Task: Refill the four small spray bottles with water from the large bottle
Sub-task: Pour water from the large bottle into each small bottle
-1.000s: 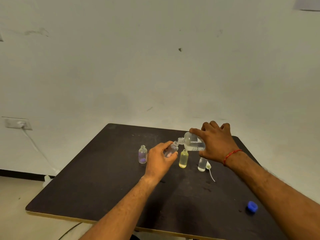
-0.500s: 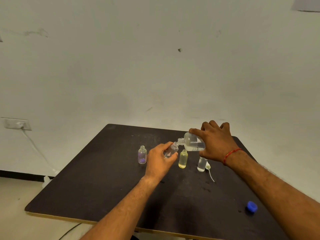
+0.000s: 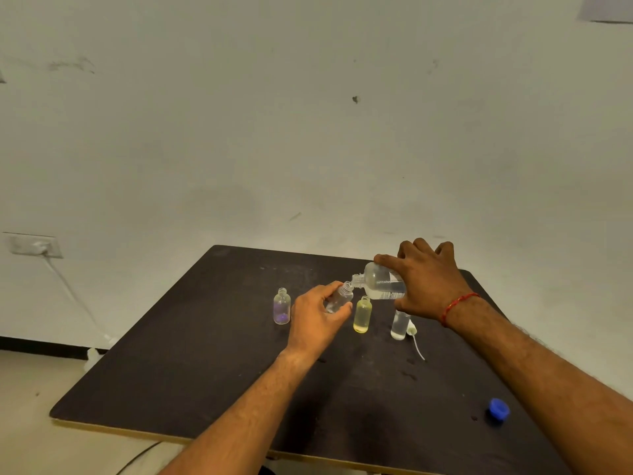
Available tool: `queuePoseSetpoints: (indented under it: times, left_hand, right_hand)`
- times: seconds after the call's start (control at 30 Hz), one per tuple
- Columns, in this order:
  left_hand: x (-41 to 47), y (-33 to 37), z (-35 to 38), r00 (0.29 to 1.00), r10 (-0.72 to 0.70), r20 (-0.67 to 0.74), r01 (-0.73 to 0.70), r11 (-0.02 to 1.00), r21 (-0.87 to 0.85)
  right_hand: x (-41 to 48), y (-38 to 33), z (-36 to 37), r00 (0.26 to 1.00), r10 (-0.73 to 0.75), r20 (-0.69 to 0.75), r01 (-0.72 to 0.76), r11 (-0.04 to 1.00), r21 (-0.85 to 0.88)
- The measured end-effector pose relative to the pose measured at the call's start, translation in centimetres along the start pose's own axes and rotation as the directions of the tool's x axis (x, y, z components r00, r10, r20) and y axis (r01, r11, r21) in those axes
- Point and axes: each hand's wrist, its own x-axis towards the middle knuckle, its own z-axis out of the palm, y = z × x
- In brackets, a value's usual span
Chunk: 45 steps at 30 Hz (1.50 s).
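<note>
Over dark surface (image 3: 205, 371), barely any change vs 1 s ago: left hand (image 3: 315, 320) stays curled round tilted small clear bottle (image 3: 339, 298), right hand (image 3: 428, 286) stays wrapped on large bottle (image 3: 380, 284) tipped neck-to-neck w/ it, so pour prob. ongoing; purple bottle (image 3: 282, 306), yellow bottle (image 3: 362, 315) wait upright beside.

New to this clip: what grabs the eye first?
Over the dark table, the right hand tips the large bottle into a small clear bottle tilted in the left hand. A purple-tinted bottle and a yellow bottle stand beside them; a blue cap lies far right.
</note>
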Motion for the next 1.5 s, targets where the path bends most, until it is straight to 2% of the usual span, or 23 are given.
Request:
queuePoseSetpoints:
  times: [1.5]
  left_hand:
    - [0.03, -0.19, 0.33, 0.998, -0.024, 0.063, 0.026, 0.999, -0.027]
  right_hand:
    - [-0.08, 0.25, -0.09, 1.0, 0.002, 0.009, -0.002, 1.0, -0.01]
